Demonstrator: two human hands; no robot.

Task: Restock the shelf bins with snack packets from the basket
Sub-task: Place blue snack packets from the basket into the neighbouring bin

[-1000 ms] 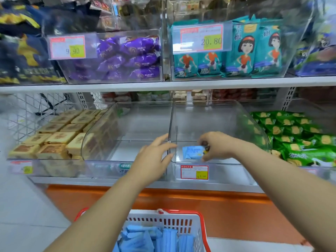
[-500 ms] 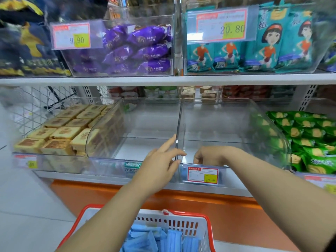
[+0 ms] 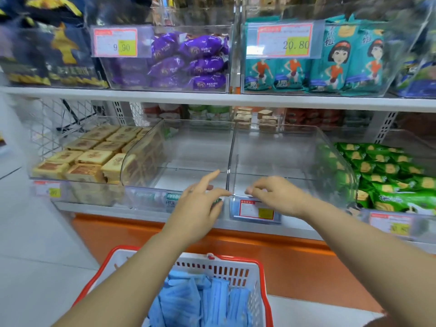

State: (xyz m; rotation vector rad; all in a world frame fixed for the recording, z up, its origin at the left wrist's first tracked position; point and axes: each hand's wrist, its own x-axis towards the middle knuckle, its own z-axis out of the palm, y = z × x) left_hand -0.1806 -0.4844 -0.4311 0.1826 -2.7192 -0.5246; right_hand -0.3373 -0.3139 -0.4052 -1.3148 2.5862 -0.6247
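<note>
Edges, blur and curled fingers hid much.
The basket (image 3: pixel 236 257) ran off the bottom edge, and the left forearm (image 3: pixel 132 279) covered part of its blue packets (image 3: pixel 188 300). The right grip (image 3: pixel 278 197) curled down at the front rim of the clear bin (image 3: pixel 283 152), so whether it held anything could not be told. The small print on the price label (image 3: pixel 256 210) was too blurred to read. The dark bags (image 3: pixel 59 57) at upper left were smeared and cropped.

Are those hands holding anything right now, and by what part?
The left hand holds nothing; its fingers are straight. The right hand curls its fingers at the front rim of the clear bin; whether they pinch anything cannot be told.
</note>
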